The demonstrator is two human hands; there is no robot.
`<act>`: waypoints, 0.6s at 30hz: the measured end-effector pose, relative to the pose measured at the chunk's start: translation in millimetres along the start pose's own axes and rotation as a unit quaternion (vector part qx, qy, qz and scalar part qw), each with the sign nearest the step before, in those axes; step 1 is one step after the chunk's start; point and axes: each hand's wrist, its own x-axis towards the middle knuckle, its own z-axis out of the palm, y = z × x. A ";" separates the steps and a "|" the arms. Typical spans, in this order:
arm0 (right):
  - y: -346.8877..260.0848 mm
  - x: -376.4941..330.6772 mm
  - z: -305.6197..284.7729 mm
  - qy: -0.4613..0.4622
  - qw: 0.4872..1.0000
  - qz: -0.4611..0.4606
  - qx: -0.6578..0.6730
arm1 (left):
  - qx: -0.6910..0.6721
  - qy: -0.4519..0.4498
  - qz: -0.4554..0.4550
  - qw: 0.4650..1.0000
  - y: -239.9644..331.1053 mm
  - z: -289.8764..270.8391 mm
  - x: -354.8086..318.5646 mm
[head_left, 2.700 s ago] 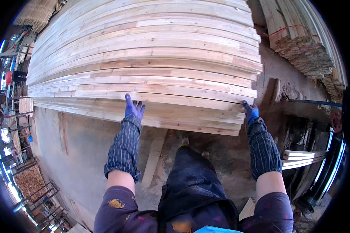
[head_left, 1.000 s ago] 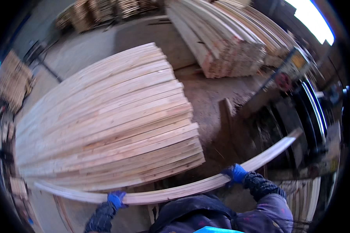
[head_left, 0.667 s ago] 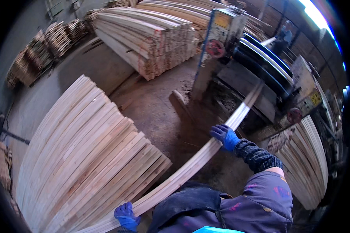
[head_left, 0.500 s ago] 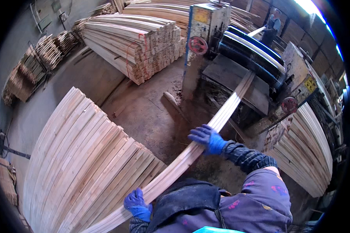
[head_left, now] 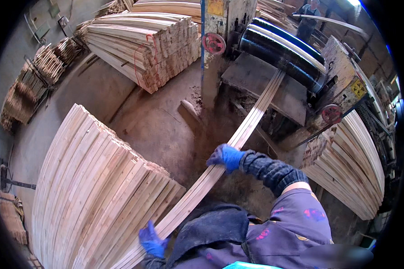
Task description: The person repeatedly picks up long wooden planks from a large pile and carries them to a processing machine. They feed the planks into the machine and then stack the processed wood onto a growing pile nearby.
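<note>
Head view, and here's the bundle: several long pale strips (head_left: pixel 195 190) running diagonally past the person's front, far ends over the machine's table (head_left: pixel 247 74) at the dark roller (head_left: pixel 278 58); whether they've gone under, I can't tell. Right hand (head_left: pixel 228 158) wraps over them, its grip curled across the top. Left hand (head_left: pixel 152 240) lies against their left edge, a finger standing up; how firmly it pinches, I can't tell!

Trouble could come if that left grip is loose: the strips might fan apart and enter crooked. A sideways swing could knock the near stack (head_left: pixel 98 193), which the bundle passes closely. And fingers carried too far forward would risk the roller.

What's changed? Under three seconds ago both hands were at the stack; now they're on the strips. Half a second ago the co-worker (head_left: pixel 306 22) had a pale board pointing toward the machine; now a board (head_left: pixel 332 20) stretches rightward.
</note>
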 end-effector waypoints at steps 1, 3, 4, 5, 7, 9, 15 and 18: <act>13.6 0.3 -2.2 -0.023 0.999 0.017 -0.017 | 0.077 0.030 0.015 0.997 -30.2 4.1 -24.7; 42.5 -11.5 -3.8 0.003 0.999 0.019 -0.040 | 0.066 0.036 -0.008 0.997 -81.8 0.0 -51.7; 60.6 -18.4 3.3 0.028 0.997 0.033 -0.063 | 0.087 0.011 -0.021 0.996 -94.9 -9.5 -52.1; 65.7 -14.1 -8.5 -0.007 0.994 0.063 -0.089 | 0.071 0.044 0.004 0.997 -109.6 -6.5 -54.5; 75.9 -24.1 -7.3 0.056 0.975 0.133 -0.168 | 0.053 0.071 0.004 0.996 -111.8 13.3 -48.5; 70.5 -17.3 -1.4 0.072 0.953 0.190 -0.224 | 0.050 0.069 -0.020 0.996 -98.1 26.4 -21.6; -49.0 50.0 21.9 0.137 0.987 -0.047 -0.074 | -0.002 0.084 -0.018 0.996 -6.5 34.8 37.2; -133.6 92.1 35.7 0.111 0.978 -0.174 -0.014 | -0.021 0.119 -0.016 0.993 58.9 15.0 49.4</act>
